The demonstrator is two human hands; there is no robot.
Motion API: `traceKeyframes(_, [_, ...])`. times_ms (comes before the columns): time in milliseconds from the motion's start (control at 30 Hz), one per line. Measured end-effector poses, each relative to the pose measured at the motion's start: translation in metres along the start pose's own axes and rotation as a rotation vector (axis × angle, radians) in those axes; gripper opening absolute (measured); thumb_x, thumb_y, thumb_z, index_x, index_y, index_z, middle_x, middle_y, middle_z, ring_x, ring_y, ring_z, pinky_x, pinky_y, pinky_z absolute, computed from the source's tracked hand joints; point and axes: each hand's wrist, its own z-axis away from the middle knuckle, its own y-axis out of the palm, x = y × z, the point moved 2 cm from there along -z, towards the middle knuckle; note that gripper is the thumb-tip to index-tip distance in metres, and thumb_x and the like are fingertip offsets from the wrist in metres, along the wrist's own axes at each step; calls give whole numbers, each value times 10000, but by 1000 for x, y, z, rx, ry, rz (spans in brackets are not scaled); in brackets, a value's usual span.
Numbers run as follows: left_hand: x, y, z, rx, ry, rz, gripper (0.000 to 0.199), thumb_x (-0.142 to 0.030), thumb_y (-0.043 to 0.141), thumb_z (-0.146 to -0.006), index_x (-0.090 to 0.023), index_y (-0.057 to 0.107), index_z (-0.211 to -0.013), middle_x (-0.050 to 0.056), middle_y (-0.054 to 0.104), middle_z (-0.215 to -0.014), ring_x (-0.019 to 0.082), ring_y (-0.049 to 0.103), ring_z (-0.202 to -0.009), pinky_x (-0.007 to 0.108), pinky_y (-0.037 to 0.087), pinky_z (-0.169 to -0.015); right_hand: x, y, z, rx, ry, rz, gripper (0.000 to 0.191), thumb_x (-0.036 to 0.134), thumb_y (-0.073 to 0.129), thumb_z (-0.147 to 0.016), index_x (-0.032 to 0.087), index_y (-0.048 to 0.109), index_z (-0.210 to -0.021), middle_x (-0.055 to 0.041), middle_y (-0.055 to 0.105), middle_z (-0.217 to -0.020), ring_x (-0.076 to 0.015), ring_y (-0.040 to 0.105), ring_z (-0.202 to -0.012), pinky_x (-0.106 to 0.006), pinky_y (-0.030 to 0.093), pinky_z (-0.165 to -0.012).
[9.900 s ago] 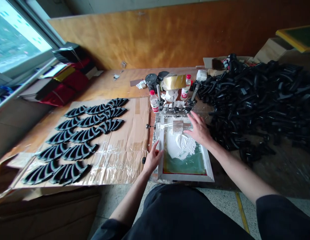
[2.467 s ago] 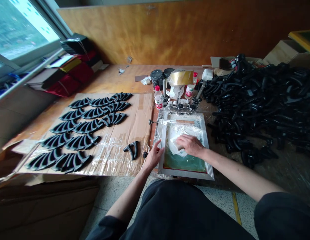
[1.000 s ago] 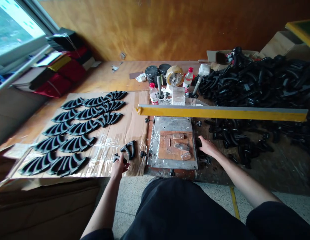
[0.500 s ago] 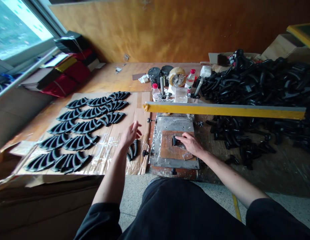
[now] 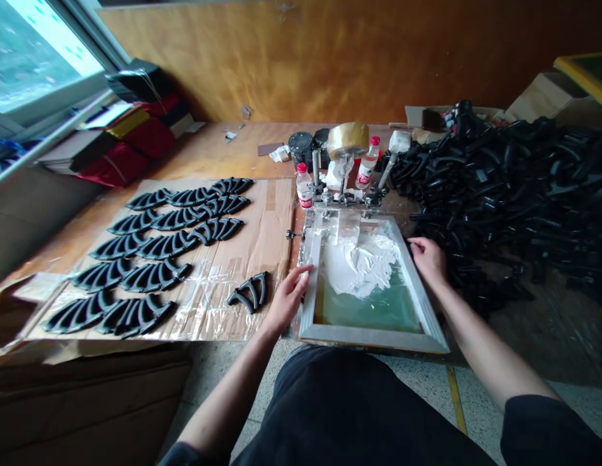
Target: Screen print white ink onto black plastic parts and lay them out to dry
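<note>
A silk-screen printing frame (image 5: 308,327) lies lowered over the base plate in front of me. White ink (image 5: 364,262) is smeared thickly over the far part of its green mesh (image 5: 366,314). My left hand (image 5: 287,299) is closed at the frame's left rail, its fingertips at the edge. My right hand (image 5: 430,260) is closed at the right rail, thumb and finger against the outer side. A clear squeegee block (image 5: 348,224) hangs at the frame's far end. Left of my left hand, a few curved black plastic parts (image 5: 252,292) lie on cardboard. The base plate is mostly hidden.
Rows of black curved parts (image 5: 155,277) lie on the cardboard sheet (image 5: 208,285) at left. A large heap of black parts (image 5: 500,175) fills the right. Behind the frame stand bottles (image 5: 305,188), a tape roll (image 5: 348,139) and a black tub (image 5: 300,147).
The screen frame has swung down over the plate, hiding the black part there. My right hand moved right to its rail; my left hand moved right from above the cardboard to the left rail.
</note>
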Motion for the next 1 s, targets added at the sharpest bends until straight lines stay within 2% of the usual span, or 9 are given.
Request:
traceKeyframes(100, [43,7,-5,-21,-81,-99,621,-518,540,-862,-236,443,-1406,-40,523,-667,99,441,-545,214,366,-534,33,4,-24,-104,-127,12,465,329,592,-825,176,566,-1263,-146,521,-1247,-262,563,-997,-440,469,-885])
traceKeyframes(167, [60,10,-11,-38,-112,-174,633,-480,544,-859,-236,415,-1428,-50,502,-651,98,437,-541,213,362,-538,72,21,-32,-42,-306,69,581,313,711,-748,183,538,-1287,-146,481,-1319,-300,508,-1129,-448,448,-936])
traceKeyframes(300, [73,10,-20,-44,-144,-240,618,-445,554,-848,-241,431,-1418,-53,499,-642,102,451,-543,217,369,-555,121,57,-18,281,-443,236,220,215,675,-784,184,646,-999,-95,648,-979,-263,574,-930,-378,466,-796])
traceKeyframes(367, [75,9,-22,-43,-151,-248,611,-443,558,-844,-243,442,-1410,-48,517,-654,105,464,-549,219,377,-563,122,63,2,383,-489,276,140,137,579,-818,181,654,-928,-77,663,-878,-229,585,-830,-328,447,-713])
traceKeyframes(500, [77,7,-21,-48,-155,-260,588,-452,551,-847,-250,463,-1391,-34,548,-692,112,490,-581,220,387,-571,111,49,40,537,-776,211,319,-2,480,-758,192,674,-922,-60,680,-915,-201,587,-864,-286,417,-689])
traceKeyframes(633, [76,8,-21,-64,-161,-251,590,-458,560,-840,-232,477,-1379,-29,551,-703,108,486,-578,221,388,-574,109,35,37,668,-815,142,258,14,553,-701,225,665,-798,0,670,-812,-170,592,-776,-262,387,-628])
traceKeyframes(733, [75,8,-21,-66,-153,-229,596,-465,568,-831,-231,482,-1373,-35,540,-689,106,480,-570,221,388,-573,111,40,29,530,-710,158,176,77,577,-759,223,668,-799,-2,664,-801,-177,592,-771,-268,393,-633])
traceKeyframes(833, [75,8,-20,-65,-146,-200,594,-473,566,-830,-232,486,-1367,-41,526,-669,103,467,-555,220,385,-564,109,48,41,366,-746,198,274,29,505,-797,193,688,-919,-54,679,-910,-204,589,-861,-293,420,-697])
traceKeyframes(1000, [74,7,-19,-37,-140,-176,592,-493,560,-837,-226,492,-1361,-39,520,-670,102,469,-565,219,387,-551,109,46,46,457,-741,138,170,131,609,-818,217,698,-934,-29,684,-857,-186,612,-807,-278,449,-680])
